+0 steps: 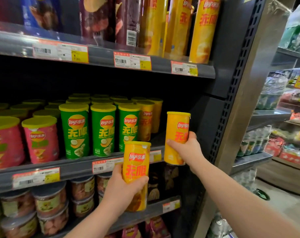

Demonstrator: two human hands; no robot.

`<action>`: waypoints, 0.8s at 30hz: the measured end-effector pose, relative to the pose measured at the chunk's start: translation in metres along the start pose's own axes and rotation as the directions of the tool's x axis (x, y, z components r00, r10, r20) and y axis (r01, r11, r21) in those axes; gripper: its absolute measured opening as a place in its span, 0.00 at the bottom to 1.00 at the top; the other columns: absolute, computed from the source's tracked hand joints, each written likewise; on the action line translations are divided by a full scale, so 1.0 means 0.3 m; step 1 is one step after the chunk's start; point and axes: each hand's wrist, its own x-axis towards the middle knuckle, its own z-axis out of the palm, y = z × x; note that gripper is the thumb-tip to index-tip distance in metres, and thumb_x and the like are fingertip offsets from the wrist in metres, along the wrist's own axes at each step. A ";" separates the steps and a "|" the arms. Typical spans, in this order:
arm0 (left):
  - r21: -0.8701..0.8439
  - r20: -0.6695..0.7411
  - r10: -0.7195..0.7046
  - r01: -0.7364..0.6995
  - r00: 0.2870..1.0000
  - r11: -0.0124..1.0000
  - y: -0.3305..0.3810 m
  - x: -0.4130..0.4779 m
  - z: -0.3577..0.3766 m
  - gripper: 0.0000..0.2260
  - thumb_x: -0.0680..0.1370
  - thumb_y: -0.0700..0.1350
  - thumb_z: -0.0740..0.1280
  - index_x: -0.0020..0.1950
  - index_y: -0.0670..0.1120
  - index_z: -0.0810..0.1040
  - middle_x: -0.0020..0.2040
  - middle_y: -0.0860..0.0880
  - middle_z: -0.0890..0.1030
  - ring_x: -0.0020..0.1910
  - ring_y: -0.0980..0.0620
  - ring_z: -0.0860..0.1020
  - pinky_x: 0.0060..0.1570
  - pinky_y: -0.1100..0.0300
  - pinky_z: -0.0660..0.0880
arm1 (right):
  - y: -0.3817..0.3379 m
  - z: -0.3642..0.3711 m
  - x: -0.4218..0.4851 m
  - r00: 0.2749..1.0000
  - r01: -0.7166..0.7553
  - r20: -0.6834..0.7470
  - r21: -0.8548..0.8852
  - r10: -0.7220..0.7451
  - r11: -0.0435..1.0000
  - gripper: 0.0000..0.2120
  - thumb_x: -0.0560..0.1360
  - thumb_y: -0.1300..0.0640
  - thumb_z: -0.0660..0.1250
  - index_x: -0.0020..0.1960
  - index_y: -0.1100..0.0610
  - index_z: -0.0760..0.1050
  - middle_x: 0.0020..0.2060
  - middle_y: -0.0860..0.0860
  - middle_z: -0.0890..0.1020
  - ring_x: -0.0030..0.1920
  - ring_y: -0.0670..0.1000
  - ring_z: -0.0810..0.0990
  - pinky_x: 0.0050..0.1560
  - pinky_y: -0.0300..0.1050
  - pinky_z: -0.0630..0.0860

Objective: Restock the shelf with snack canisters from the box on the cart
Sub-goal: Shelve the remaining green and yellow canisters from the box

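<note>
My left hand (123, 188) grips a short yellow snack canister (136, 162) upright, in front of the middle shelf's edge (73, 167). My right hand (187, 148) holds a second yellow canister (176, 124), also upright, at the right end of that shelf. On the shelf stand yellow canisters (146, 122) at the right, green ones (103, 129) in the middle and pink ones (41, 140) at the left. There is bare shelf room right of the yellow row. The box and cart are out of view.
Tall yellow canisters (202, 30) and dark ones fill the top shelf. Clear tubs of snacks (49, 203) sit on the lower shelf. A dark upright post (231, 93) ends the unit at the right; beyond it is another rack with bagged goods (283, 140).
</note>
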 end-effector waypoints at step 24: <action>-0.084 -0.426 -0.018 -0.019 0.904 0.996 0.064 0.095 0.129 0.27 0.54 0.57 0.77 0.49 0.59 0.71 0.40 0.56 0.83 0.44 0.57 0.80 0.40 0.61 0.72 | 0.090 0.153 0.485 0.932 0.132 0.351 -0.093 -0.092 0.987 0.46 0.69 0.58 0.74 0.76 0.53 0.46 0.65 0.57 0.72 0.63 0.59 0.73 0.62 0.50 0.72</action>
